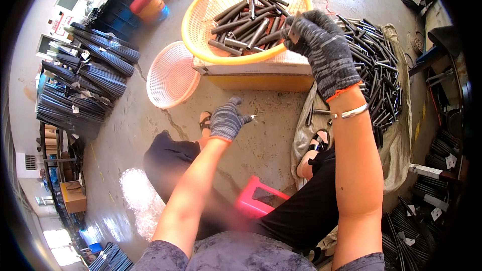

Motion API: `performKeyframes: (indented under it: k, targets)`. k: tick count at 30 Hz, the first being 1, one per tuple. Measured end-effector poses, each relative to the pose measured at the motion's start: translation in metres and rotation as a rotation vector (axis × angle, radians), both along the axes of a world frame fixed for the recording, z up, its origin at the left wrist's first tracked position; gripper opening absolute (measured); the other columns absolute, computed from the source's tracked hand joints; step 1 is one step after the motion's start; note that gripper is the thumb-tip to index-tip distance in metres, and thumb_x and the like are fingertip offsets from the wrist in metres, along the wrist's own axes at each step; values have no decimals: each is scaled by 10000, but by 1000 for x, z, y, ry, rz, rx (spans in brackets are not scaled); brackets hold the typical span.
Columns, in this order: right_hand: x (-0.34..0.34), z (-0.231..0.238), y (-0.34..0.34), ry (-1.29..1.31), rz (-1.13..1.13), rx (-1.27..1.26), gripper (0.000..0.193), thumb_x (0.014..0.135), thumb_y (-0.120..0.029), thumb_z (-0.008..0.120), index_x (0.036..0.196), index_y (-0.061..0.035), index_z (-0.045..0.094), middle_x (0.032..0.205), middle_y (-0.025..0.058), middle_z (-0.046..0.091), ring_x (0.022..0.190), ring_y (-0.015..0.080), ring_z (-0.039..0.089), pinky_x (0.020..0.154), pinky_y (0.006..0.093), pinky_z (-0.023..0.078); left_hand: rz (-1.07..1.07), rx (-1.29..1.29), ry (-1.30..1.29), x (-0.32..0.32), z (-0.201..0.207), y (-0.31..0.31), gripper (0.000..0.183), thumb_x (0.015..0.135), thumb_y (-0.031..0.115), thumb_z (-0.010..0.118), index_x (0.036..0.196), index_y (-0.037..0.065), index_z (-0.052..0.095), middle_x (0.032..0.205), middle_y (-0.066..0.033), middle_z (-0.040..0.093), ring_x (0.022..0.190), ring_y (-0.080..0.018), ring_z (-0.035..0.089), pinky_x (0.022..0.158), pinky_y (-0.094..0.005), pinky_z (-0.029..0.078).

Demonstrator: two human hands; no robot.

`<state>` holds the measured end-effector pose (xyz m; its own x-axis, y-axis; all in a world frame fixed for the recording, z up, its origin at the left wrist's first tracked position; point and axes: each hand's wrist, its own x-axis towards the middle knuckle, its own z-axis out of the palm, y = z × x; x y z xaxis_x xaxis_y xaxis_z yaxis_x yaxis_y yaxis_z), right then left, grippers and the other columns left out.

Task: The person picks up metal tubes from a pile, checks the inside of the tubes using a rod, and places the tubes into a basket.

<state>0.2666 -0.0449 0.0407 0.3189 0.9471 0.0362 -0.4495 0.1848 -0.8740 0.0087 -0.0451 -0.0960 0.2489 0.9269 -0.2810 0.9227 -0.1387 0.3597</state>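
Cylinders (258,35), smooth, dark, in round latticed basket (241,60), knit-gloved right hand (324,45) near

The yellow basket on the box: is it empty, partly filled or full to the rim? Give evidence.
Partly filled: dark tubes lie heaped inside the yellow basket, and bare mesh wall shows beside them.

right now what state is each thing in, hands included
Yellow basket: partly filled with dark tubes, resting on the box
Pink basket: no tubes visible inside
Sheet: spread out, wrinkled
Tube pile: loose, jumbled on the sheet
Pink stool: partly hidden
Left hand: gloved, thumb and fingers apart, nothing clearly held
Right hand: gloved, fingers curled by the yellow basket's rim, cannot tell what is held
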Motion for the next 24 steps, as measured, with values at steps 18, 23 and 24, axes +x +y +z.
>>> performKeyframes:
  k: [18,23,24]
  targets:
    - [53,-12,-13,207,-120,80,127,906,-52,573,984,48,584,986,192,642,905,290,651,813,369,564,361,-419,-380,-54,-150,-4,369,778,68,700,1130,-4,612,1038,-151,680,917,-218,643,803,-294,494]
    - [60,-4,-26,229,-209,91,129,907,-60,577,982,45,589,983,178,635,890,269,636,806,354,554,519,-552,-491,-38,-171,-23,209,783,147,703,938,9,678,883,-132,708,836,-225,659,739,-310,505]
    - [77,7,-46,203,-286,88,129,907,-61,578,981,44,590,982,175,633,887,265,632,804,352,553,318,-529,-409,-6,-183,-28,228,774,171,708,941,19,679,887,-133,707,839,-231,662,749,-321,506]
